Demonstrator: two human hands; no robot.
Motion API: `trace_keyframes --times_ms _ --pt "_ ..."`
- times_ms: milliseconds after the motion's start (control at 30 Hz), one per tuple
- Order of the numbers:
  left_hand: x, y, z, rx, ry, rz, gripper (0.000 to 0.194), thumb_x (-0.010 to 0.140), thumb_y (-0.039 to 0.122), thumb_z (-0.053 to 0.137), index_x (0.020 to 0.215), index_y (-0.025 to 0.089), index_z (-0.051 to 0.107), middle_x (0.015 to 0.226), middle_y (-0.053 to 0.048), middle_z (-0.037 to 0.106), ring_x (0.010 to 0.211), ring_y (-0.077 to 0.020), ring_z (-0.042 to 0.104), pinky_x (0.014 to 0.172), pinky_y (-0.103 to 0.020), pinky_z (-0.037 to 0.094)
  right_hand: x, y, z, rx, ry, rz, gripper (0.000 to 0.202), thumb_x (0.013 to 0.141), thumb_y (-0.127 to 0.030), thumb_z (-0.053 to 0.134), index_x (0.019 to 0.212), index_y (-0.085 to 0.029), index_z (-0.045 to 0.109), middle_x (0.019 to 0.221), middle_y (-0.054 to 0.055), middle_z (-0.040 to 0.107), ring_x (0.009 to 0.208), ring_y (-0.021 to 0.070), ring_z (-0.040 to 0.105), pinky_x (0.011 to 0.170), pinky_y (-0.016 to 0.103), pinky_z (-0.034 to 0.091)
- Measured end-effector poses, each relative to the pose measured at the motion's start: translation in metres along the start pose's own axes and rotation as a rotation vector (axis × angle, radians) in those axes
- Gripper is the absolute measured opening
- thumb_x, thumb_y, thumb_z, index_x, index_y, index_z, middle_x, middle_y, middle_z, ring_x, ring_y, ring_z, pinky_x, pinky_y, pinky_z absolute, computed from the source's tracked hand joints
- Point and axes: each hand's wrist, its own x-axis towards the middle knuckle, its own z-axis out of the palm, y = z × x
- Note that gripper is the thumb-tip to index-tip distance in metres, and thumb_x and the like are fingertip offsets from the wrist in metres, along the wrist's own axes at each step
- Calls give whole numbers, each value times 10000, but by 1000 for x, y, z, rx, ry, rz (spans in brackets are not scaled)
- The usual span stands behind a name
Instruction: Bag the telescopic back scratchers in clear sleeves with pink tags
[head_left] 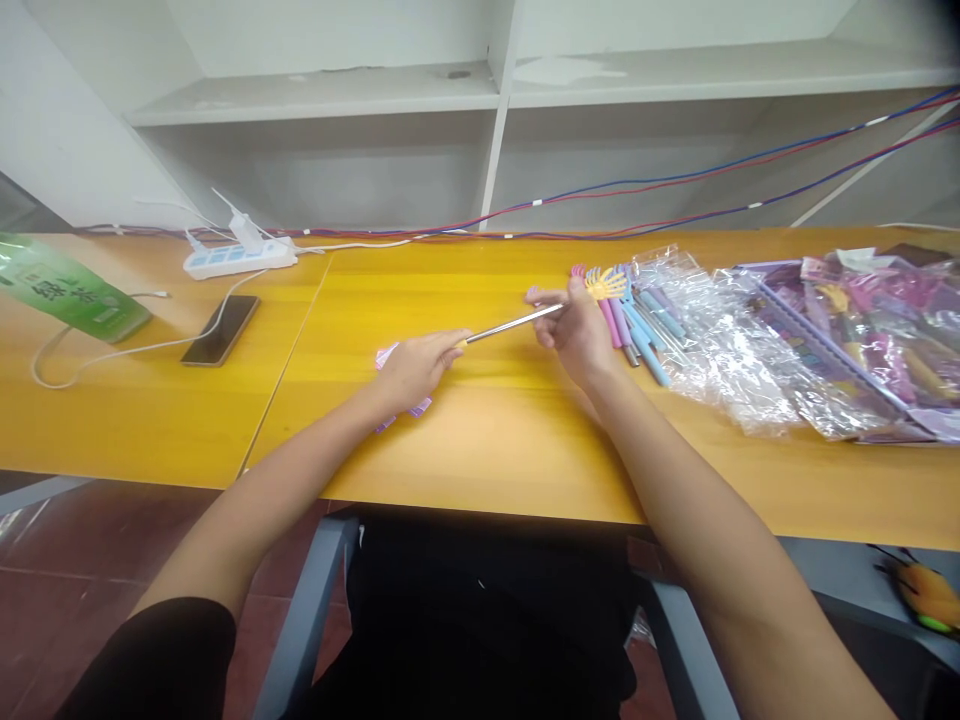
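Observation:
A telescopic back scratcher [514, 323] with a thin metal rod and a yellow claw head stretches between my two hands above the desk. My left hand [420, 370] is closed around its handle end, which the fingers mostly hide. At the other end, my right hand [581, 335] is closed on the rod just below the yellow claw. Beside my right hand lies a pile of back scratchers [649, 335] with pink, purple and blue handles. Under my left hand, pink-purple printed pieces [422, 406] show in part on the desk.
Clear plastic wrappers [739, 345] spread right of the pile, against a purple box [832, 345] of packaged items. On the left are a green bottle [75, 290], a phone [221, 330] and a white power strip [240, 258]. Cables [600, 190] run along the back by the shelves.

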Motion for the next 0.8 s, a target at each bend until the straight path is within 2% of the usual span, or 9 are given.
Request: trace_keyframes --times_ms 133,267,367,533,800 --pt "0 0 -1 58 -46 -13 439 1127 366 477 1504 235 661 1503 -84 717 1381 -245 696 1174 -390 539 19 -2 -31 135 217 -72 591 881 -831 657 909 -241 686 711 -16 596 485 97 454 417 252 367" --pt "-2 3 -3 132 -113 21 434 1131 381 448 1490 273 667 1464 -64 743 1275 -243 740 1052 -364 580 28 -2 -49 131 357 -189 435 856 -664 759 820 -240 669 706 -19 581 561 104 502 466 233 425" --pt "-4 4 -5 154 -125 72 432 1133 379 437 1478 271 675 1361 -65 788 1198 -229 754 960 -324 578 26 -1 -49 59 308 -185 430 851 -622 779 729 -223 672 653 -2 572 565 111 494 453 229 403" --pt "-5 -5 -8 201 -70 151 442 1145 399 414 1438 228 697 1103 -86 805 984 -204 756 808 -289 546 20 2 -43 -36 151 -122 487 833 -672 795 714 -210 699 607 5 555 529 103 480 454 242 366" --pt "-3 -17 -7 314 -6 237 428 1154 386 401 1406 214 701 985 -72 780 881 -176 726 699 -261 490 15 0 -41 -173 66 -107 481 818 -691 787 725 -224 716 637 18 589 571 133 509 513 275 378"
